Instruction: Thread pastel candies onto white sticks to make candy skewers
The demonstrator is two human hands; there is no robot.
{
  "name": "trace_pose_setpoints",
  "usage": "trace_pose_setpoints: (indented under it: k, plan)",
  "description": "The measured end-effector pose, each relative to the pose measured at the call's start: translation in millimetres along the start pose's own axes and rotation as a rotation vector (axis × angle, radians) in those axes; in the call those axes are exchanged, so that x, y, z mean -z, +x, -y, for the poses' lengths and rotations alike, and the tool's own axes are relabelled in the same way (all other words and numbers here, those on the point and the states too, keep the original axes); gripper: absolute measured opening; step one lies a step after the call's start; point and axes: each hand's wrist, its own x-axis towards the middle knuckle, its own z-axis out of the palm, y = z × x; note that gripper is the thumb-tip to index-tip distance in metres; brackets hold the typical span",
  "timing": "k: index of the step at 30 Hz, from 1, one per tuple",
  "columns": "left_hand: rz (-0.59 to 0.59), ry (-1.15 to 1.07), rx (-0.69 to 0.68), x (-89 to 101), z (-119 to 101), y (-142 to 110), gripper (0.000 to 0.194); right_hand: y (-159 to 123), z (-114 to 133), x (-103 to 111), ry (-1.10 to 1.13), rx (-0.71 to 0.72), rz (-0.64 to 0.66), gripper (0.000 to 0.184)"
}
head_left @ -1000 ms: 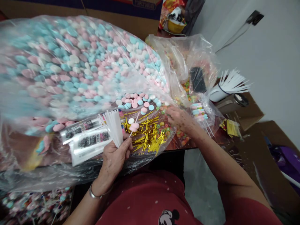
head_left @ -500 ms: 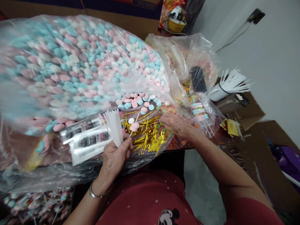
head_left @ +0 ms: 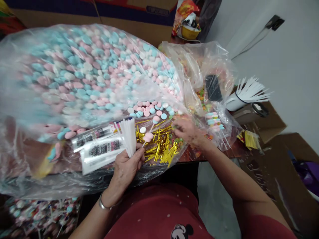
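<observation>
My left hand (head_left: 128,162) is closed around a fanned bundle of white sticks (head_left: 128,132). Between its thumb and fingers it also grips a single white stick carrying pink marshmallows (head_left: 148,137); its tip reaches up to a loose pink and blue pair (head_left: 156,119). My right hand (head_left: 186,131), a little blurred, reaches down with curled fingers into small coloured gummy rings (head_left: 178,141); whatever its fingertips pinch is hidden. Gold twist ties (head_left: 159,146) lie spread between both hands. Loose pink, blue and white marshmallows (head_left: 147,108) sit just behind them.
A huge clear bag of marshmallows (head_left: 94,73) fills the left and back. Printed clear packets (head_left: 104,147) lie beside my left hand. Finished skewers (head_left: 214,121) rest at right, near a dark phone-like block (head_left: 213,88) and a container of white sticks (head_left: 234,101).
The whole view has shifted slightly, with things appearing a little right and lower. My left hand keeps its sticks; my right hand stays at the gummy rings with its fingers shifting.
</observation>
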Motion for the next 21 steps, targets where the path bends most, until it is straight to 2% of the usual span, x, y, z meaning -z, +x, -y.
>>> trace_pose_setpoints:
  k: [3, 6, 14, 18, 21]
  plan:
    - [0.054, 0.059, 0.024, -0.5, -1, 0, 0.031, 5, 6, -3, 0.549, -0.262, -0.062, 0.017]
    - [0.107, 0.140, -0.023, 0.3, 0, 0, 0.030, 10, 15, -5, 0.855, -0.413, -0.008, 0.027]
    - [0.182, 0.235, -0.093, 4.2, 6, 4, 0.027, 20, 26, -10, 0.997, -0.487, 0.028, 0.028]
    - [0.179, 0.231, -0.084, 4.2, 6, 5, 0.027, 23, 31, -12, 1.006, -0.428, 0.037, 0.026]
    - [0.142, 0.212, -0.068, 4.3, 7, 5, 0.027, 21, 31, -8, 0.958, -0.419, -0.003, 0.024]
